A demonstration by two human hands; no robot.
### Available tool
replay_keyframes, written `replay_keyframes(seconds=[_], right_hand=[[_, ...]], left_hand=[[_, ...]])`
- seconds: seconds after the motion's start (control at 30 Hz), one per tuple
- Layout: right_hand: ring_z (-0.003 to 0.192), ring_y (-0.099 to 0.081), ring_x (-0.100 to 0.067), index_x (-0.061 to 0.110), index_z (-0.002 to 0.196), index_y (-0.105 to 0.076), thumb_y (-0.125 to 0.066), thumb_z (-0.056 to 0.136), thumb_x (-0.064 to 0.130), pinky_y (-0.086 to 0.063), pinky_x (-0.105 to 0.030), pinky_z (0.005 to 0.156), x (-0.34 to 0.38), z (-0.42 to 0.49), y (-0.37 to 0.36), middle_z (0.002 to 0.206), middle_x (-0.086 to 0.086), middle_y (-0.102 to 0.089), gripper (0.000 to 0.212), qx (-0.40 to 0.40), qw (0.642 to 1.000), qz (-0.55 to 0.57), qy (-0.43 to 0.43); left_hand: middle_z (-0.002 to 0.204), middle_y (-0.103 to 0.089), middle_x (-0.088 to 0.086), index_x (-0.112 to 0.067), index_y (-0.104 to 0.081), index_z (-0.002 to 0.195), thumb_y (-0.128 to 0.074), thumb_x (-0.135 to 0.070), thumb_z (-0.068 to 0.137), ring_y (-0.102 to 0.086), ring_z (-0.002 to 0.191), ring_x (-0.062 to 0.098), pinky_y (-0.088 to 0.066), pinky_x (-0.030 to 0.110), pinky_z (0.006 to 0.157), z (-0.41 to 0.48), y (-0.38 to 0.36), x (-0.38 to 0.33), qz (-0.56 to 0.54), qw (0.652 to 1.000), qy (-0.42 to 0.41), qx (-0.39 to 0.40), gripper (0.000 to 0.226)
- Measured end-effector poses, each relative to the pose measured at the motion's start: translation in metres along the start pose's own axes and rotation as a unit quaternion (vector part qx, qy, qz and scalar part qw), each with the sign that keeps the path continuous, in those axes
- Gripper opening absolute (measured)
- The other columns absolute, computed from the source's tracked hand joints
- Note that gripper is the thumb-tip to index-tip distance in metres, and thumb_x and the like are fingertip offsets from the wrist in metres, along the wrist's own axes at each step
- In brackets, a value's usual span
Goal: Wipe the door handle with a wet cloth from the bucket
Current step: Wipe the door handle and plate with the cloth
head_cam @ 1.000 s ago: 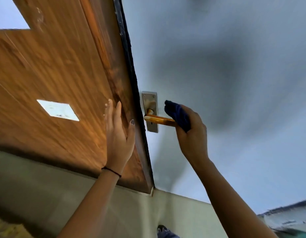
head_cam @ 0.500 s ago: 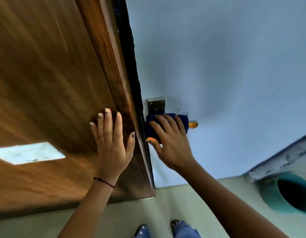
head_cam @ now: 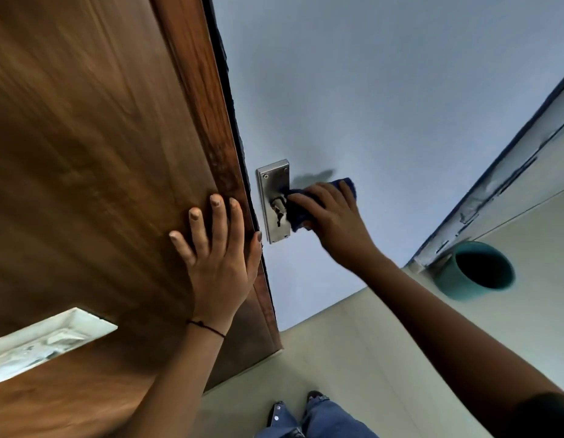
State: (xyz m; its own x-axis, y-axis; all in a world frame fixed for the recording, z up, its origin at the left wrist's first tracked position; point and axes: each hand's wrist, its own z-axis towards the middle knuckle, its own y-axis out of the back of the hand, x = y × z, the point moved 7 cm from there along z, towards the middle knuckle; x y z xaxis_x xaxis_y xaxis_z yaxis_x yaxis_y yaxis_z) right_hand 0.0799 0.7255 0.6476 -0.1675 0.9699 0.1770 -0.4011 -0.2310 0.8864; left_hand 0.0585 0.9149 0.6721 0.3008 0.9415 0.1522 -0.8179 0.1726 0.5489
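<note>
right hand [head_cam: 334, 221] slid cloth [head_cam: 298, 213] off the backplate [head_cam: 272, 184], out along the lever, orange lever tip got covered

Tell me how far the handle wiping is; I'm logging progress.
Done: the dark blue cloth is out of the teal bucket. In hand: the right hand presses it over the lever by the steel backplate; the left hand steadies the wooden door. Left: finishing.

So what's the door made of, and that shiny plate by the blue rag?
The door looks like wood or wood-look laminate: brown, streaky grain, smooth. The plate seems to be brushed metal: grey, dull shine, a screw head. The rag in the right hand looks like soft cloth, bunched.
</note>
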Motion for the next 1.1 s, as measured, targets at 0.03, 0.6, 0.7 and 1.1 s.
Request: replay_keyframes(seconds=[0.03,0.6,0.7,1.1], right_hand=[[0.126,-0.046,-0.030,0.024,0.134,-0.050,-0.058,0.087,0.018,-0.024,-0.053,0.114,-0.009,0.000,0.001,0.129,-0.005,-0.056,0.048,0.001,1.000,0.002,-0.013],[0.119,-0.052,-0.028,0.026,0.131,-0.048,-0.061,0.086,0.017,-0.027,-0.049,0.104,-0.022,0.005,0.002,0.120,-0.003,-0.060,0.048,-0.021,0.998,-0.050,0.041],[0.120,-0.050,-0.030,0.027,0.130,-0.049,-0.058,0.088,0.018,-0.029,-0.049,0.104,-0.038,0.007,0.002,0.122,-0.004,-0.059,0.044,0.011,1.000,-0.017,0.017],[0.085,-0.059,-0.031,0.025,0.137,-0.037,-0.042,0.095,0.011,-0.052,-0.030,0.058,-0.059,-0.018,-0.030,0.119,-0.019,-0.052,0.045,-0.060,0.779,0.552,-0.290]], left_hand=[[0.159,0.021,0.005,-0.014,0.002,0.153,-0.043,-0.046,0.096,0.023,0.145,0.025,0.018,0.047,0.115,0.000,0.000,-0.001,0.004,1.000,-0.002,0.000,0.079],[0.159,0.022,0.004,-0.012,0.003,0.152,-0.049,-0.040,0.094,0.025,0.144,0.024,0.020,0.046,0.113,0.000,-0.002,-0.002,-0.001,1.000,-0.011,0.008,0.083],[0.159,0.023,0.003,-0.012,0.003,0.152,-0.049,-0.040,0.095,0.026,0.144,0.023,0.020,0.046,0.114,0.001,-0.002,-0.003,-0.004,1.000,-0.012,0.008,0.083],[0.159,0.023,0.004,-0.013,0.008,0.151,-0.046,-0.040,0.095,0.025,0.145,0.026,0.020,0.046,0.113,0.000,-0.002,-0.003,-0.017,1.000,-0.008,0.016,0.083]])
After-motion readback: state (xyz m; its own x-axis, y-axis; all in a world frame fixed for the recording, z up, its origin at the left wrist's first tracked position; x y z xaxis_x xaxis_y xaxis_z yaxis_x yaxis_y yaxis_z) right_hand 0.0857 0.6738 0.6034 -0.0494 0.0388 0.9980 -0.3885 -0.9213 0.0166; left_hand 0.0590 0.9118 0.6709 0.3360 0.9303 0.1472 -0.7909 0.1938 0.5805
